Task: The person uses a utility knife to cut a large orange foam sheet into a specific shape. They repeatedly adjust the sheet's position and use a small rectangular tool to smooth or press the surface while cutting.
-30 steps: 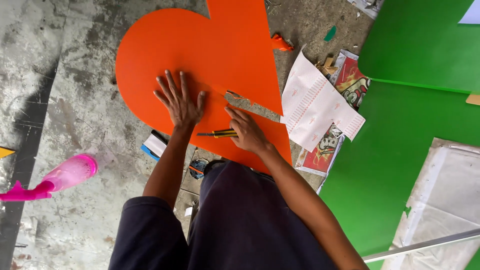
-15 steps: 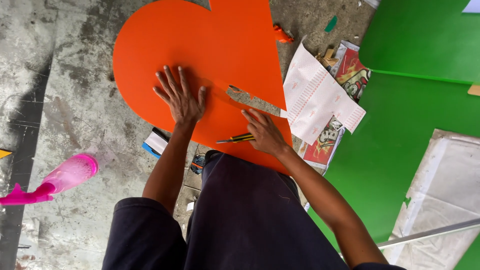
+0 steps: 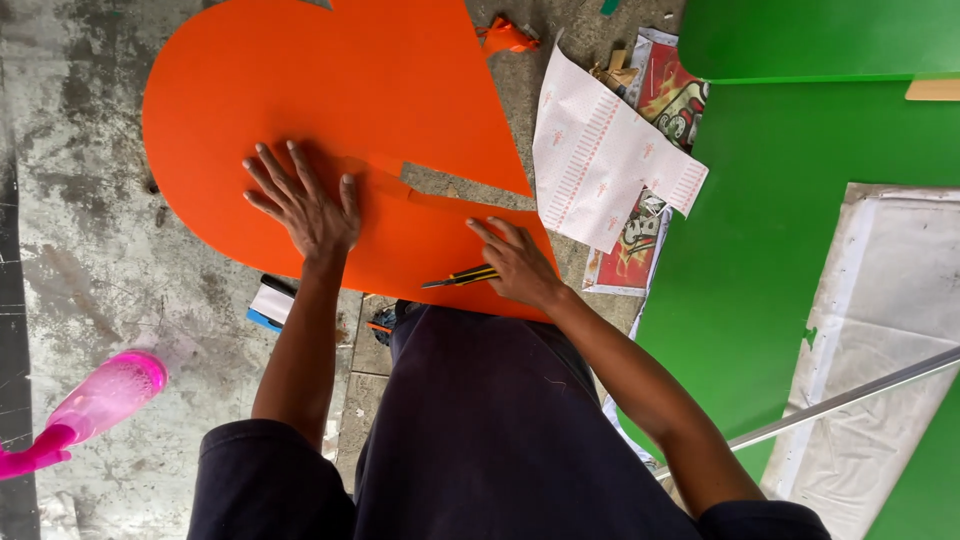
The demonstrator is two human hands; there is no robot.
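A large orange sheet [image 3: 300,90] with a rounded outline lies flat on the concrete floor. My left hand [image 3: 300,200] presses flat on it with fingers spread. My right hand [image 3: 515,262] rests on the sheet's lower right part and holds a yellow and black utility knife [image 3: 460,278], its blade pointing left. A narrow cut-out slot [image 3: 455,185] runs through the sheet between the two hands, with bare concrete showing inside it.
A pink spray bottle [image 3: 90,405] lies at lower left. White patterned paper [image 3: 600,160] and printed papers [image 3: 670,95] sit right of the sheet. Big green sheets [image 3: 800,200] cover the right side, with white plastic [image 3: 880,330] and a metal rod [image 3: 850,400] over them. A small blue and white block [image 3: 270,302] lies under my left arm.
The view has moved closer. My right hand with the knife slid down and right along the sheet, away from the slot. My left hand stays pressed flat.
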